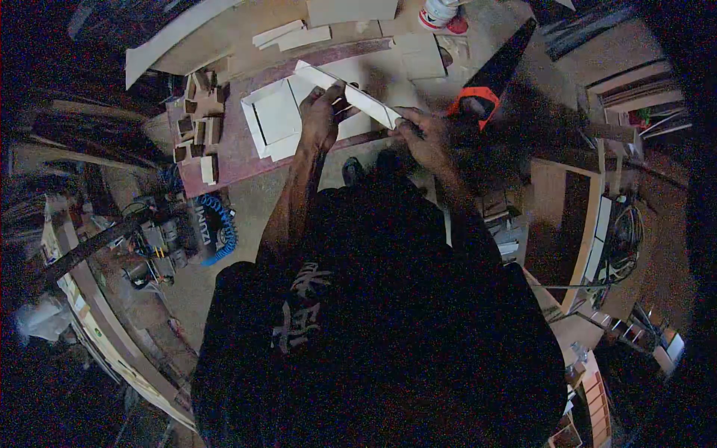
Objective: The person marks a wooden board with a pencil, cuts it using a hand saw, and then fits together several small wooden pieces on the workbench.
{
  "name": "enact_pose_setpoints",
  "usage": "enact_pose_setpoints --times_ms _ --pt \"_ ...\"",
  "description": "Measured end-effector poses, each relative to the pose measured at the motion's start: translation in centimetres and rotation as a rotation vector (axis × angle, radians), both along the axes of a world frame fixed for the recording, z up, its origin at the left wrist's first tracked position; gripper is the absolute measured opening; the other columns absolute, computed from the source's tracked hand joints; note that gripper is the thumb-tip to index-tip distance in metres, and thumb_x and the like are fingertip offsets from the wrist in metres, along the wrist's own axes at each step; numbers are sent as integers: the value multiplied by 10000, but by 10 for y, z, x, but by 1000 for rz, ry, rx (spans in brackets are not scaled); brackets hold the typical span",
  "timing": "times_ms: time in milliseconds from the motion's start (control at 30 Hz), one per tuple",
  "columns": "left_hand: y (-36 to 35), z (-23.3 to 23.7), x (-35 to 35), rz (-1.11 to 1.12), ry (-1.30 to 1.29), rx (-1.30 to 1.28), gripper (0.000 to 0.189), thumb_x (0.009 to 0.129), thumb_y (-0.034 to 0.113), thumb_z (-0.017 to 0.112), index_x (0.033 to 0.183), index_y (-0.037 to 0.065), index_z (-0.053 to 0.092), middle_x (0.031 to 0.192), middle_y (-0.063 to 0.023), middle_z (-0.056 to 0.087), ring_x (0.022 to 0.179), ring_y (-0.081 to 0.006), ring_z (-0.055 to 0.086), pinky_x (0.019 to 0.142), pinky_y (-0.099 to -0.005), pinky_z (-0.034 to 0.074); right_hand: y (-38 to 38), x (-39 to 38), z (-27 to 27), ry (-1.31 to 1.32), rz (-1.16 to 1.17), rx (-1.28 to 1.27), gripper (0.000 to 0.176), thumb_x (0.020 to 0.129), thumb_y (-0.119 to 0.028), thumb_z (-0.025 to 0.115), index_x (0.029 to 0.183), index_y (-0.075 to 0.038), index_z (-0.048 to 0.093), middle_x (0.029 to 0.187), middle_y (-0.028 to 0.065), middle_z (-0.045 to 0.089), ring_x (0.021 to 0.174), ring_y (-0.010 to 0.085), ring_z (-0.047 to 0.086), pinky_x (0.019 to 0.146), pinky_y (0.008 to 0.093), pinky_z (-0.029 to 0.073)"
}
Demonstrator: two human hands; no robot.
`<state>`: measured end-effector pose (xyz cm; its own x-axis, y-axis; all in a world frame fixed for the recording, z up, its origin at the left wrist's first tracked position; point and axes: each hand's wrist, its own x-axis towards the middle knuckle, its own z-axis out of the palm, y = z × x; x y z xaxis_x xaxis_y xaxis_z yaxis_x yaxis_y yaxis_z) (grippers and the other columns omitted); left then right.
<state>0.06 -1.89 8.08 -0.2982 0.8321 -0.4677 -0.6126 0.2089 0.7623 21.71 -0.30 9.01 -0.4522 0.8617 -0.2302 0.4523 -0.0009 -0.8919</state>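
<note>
My left hand is closed around the left part of a long, narrow white strip, raised over the reddish table. The strip slants down to the right, where its lower end is pinched in my right hand. Beneath and to the left of my left hand lie white flat panels, one with a dark slot along its edge. The fingertips of both hands are partly hidden by the strip and shadow.
Small wooden blocks cluster on the table's left end. A saw with an orange handle is at the right. Farther back are pale offcuts and a white tub. A blue coiled hose is low at the left.
</note>
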Motion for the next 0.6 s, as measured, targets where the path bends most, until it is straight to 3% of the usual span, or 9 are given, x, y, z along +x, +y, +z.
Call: enact_pose_setpoints --times_ms 100,167,233,300,367,500,533,567,600 --pt "2 -46 -7 -94 222 146 121 911 100 636 958 0 586 839 -86 663 711 -178 642 664 -333 566 1 1 4 -113 11 125 254 934 -44 594 1174 28 639 989 93 691 871 143 689 759 282 551" --pt "3 -79 -9 -106 302 230 122 907 93 631 973 -2 594 835 -71 662 693 -159 623 639 -312 547 2 6 -26 -41 -57 44 254 929 -64 609 1166 21 647 952 87 693 846 141 680 755 282 533" --pt "3 -69 -10 -295 665 228 134 912 100 623 994 -3 599 845 -67 665 691 -160 618 628 -306 538 5 11 -41 -34 -90 27 255 928 -81 620 1161 16 653 931 81 694 834 141 672 753 276 517" --pt "1 -13 -10 -687 1331 124 150 923 116 612 1014 -3 602 858 -70 669 697 -171 622 623 -310 536 9 18 -46 -94 -88 76 255 931 -96 625 1158 15 657 928 74 694 837 145 666 755 264 502" --pt "-2 -56 -6 -460 1015 242 169 937 133 596 1042 1 594 915 -89 673 751 -205 643 664 -343 551 15 40 -80 112 -104 23 258 932 -91 626 1163 20 653 967 86 695 877 162 667 771 258 501" --pt "2 -44 7 -136 86 89 219 955 166 590 1094 -2 568 1051 -135 656 887 -264 662 766 -409 574 21 53 -102 397 -348 -208 285 929 -96 635 1186 26 637 1012 101 686 931 190 661 794 266 509" --pt "2 -51 3 -138 -42 87 275 961 218 601 1128 5 554 1088 -148 631 955 -289 652 820 -435 575 20 51 -81 427 -387 -245 286 931 -101 636 1188 24 635 1015 101 683 921 188 657 798 273 513" --pt "1 -64 0 -134 -24 83 276 959 180 583 1160 -5 541 1097 -157 626 965 -304 651 830 -442 577 19 40 -41 457 -428 -283 288 933 -105 637 1191 22 633 1018 100 681 911 186 654 802 281 516" --pt "1 -69 -1 -128 -5 79 283 958 141 564 1191 -16 528 1106 -167 622 976 -320 651 841 -448 580 22 40 -36 483 -451 -324 288 936 -108 635 1193 22 631 1023 100 678 904 183 651 807 286 520"
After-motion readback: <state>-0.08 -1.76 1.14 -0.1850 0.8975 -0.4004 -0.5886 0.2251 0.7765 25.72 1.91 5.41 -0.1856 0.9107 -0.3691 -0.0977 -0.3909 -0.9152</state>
